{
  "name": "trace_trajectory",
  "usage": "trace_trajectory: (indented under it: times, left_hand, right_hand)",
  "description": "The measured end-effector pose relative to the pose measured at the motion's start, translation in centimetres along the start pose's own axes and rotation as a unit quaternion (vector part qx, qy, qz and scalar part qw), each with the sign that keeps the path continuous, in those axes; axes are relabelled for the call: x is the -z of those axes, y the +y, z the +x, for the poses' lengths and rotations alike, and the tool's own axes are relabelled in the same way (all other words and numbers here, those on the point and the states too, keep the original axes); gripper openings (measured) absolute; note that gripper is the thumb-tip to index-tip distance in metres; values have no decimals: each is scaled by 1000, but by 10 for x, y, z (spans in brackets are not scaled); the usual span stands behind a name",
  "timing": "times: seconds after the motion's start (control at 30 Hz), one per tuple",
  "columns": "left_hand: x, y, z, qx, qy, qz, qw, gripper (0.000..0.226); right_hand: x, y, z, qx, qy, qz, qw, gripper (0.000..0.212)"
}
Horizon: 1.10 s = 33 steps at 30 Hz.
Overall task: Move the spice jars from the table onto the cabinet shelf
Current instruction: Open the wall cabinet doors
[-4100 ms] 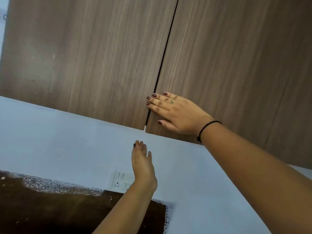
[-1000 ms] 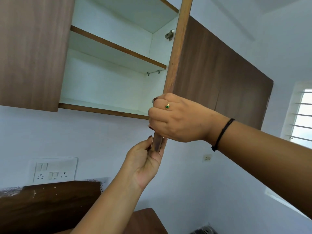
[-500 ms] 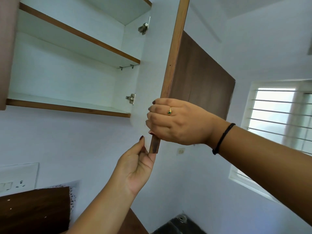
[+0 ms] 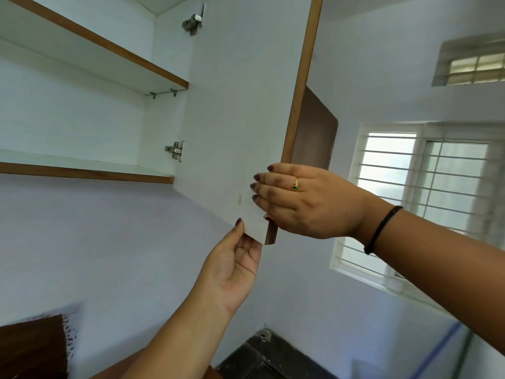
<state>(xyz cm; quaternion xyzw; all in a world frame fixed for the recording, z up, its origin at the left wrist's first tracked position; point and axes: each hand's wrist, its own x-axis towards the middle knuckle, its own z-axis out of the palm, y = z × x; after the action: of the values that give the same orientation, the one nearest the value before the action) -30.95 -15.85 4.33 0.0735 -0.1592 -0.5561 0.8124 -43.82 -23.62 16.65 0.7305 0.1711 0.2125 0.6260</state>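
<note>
door point(image 4: 240, 105) is swung open, white inner face toward the camera, brown edge band on its free side. right hand point(image 4: 308, 203) grasps that free edge low down: four fingers wrap over onto the white face, thumb tip shows on the edge just under them. ring point(image 4: 295, 185) on one finger, black band point(image 4: 382, 229) on the wrist. left hand point(image 4: 235, 266) comes up from below the door, palm up, and grasps the bottom corner: thumb tip on the white face, fingers hidden behind the panel. lower shelf point(image 4: 82, 170) runs left from the door's hinge side, level with the lower hinge point(image 4: 175, 150); upper shelf point(image 4: 95, 50) sits left of the door, above that, under the top hinge point(image 4: 194, 21). both shelves white with a brown front strip. can't tell where the jars are, none in frame. brown panel point(image 4: 314, 132) sits just behind the door's free edge. window point(image 4: 423, 192) with bars is right of the door, behind the right forearm.
</note>
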Motion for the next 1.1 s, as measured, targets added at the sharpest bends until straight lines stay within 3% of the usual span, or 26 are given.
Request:
trace_trajectory:
  times: [0.37,0.57,1.1]
  left_hand:
    - [-6,-21,34,67,-27,33,997,26]
    - [-7,-16,51,126,-59,5,990,44]
    - [-8,-43,98,172,-94,-61,979,55]
  right_hand:
    - [1,4,-42,-40,-151,11,988,42]
    - [-8,0,-63,-82,-217,15,973,46]
    - [-40,-1,-105,-110,-270,28,956,50]
